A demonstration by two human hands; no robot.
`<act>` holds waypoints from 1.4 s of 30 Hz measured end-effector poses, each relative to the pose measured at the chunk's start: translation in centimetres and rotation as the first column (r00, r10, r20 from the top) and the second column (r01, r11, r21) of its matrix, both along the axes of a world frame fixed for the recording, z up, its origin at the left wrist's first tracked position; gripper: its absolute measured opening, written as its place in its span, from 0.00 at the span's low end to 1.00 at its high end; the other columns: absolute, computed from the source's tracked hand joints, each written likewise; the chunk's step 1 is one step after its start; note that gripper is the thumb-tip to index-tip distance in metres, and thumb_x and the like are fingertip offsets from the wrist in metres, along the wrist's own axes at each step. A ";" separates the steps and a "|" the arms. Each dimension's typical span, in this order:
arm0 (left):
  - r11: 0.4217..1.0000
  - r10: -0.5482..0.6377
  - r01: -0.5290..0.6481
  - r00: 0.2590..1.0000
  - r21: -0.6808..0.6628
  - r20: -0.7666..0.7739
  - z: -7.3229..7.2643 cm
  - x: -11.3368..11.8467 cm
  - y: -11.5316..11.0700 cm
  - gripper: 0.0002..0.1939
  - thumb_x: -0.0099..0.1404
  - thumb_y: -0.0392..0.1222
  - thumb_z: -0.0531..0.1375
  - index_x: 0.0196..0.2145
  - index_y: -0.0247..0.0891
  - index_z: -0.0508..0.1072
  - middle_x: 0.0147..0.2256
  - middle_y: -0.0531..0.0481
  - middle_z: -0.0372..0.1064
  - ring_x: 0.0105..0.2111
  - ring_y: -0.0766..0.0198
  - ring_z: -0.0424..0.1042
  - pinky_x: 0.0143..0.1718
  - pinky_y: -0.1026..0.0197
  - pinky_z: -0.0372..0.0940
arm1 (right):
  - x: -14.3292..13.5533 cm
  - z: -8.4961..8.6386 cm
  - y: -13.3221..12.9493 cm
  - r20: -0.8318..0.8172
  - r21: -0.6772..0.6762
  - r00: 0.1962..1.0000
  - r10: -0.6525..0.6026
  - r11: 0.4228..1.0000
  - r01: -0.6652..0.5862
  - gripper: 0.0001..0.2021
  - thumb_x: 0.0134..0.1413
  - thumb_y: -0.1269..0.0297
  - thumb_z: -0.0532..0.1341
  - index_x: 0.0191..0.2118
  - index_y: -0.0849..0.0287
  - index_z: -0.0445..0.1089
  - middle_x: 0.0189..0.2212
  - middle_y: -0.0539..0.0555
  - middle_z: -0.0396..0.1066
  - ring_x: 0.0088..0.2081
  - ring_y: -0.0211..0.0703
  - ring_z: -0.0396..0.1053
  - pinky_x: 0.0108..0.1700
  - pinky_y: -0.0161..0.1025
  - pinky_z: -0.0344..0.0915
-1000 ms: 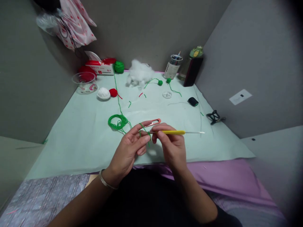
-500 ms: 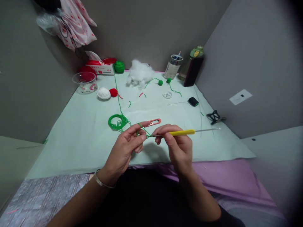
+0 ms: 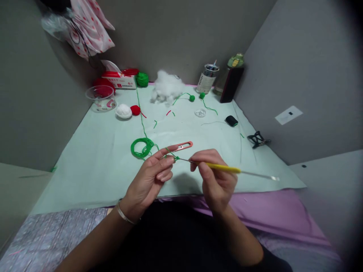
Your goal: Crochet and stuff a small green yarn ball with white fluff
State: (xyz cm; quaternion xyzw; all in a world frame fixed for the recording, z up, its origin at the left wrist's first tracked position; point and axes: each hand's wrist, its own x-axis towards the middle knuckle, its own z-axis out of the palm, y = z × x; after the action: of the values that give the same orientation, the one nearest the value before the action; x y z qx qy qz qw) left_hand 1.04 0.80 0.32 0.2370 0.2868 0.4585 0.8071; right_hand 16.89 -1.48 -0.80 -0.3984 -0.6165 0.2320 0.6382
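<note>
My left hand (image 3: 151, 175) pinches a small piece of green yarn (image 3: 177, 158) between thumb and fingertips, with a strand running over the raised index finger. In my right hand (image 3: 217, 177) is a yellow-handled crochet hook (image 3: 224, 167), gripped like a pen. Its thin metal tip reaches left into the green loop, and the other metal end points right. Just beyond the left fingertips lies an orange thread snips (image 3: 185, 145), partly hidden by the index finger. A loose coil of green yarn (image 3: 141, 147) rests left of the hand, its strand leading back to a green ball (image 3: 142, 79).
White stuffing (image 3: 167, 86) sits at the back, beside two small green balls (image 3: 192, 98) with tails. A plastic tub (image 3: 101, 99), tissue box (image 3: 121, 81), white ball (image 3: 124, 111) and red ball (image 3: 135, 110) stand left. A can (image 3: 208, 80) and bottle (image 3: 222, 81) stand back right.
The crochet hook has tilted, its right end dropping and shifting right, as my right hand moved slightly right. My left fingers have curled in and the worked yarn sits a little higher.
</note>
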 end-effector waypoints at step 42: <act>0.977 0.072 -0.027 0.975 0.212 -0.210 -0.3 0.3 -0.5 0.07 0.62 0.38 0.71 0.38 0.37 0.80 0.29 0.56 0.65 0.19 0.78 0.53 0.21 0.69 0.52 | 0.0 -0.8 0.7 -0.389 -0.160 0.899 0.203 0.946 -0.283 0.07 0.67 0.63 0.63 0.42 0.51 0.80 0.37 0.52 0.76 0.31 0.38 0.70 0.34 0.40 0.68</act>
State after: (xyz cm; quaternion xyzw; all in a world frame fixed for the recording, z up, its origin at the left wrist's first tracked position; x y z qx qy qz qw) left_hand 1.36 0.26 0.06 0.3613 0.3291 0.4776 0.7301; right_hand 16.87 -0.81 -1.59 -0.3333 -0.5030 0.4452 0.6615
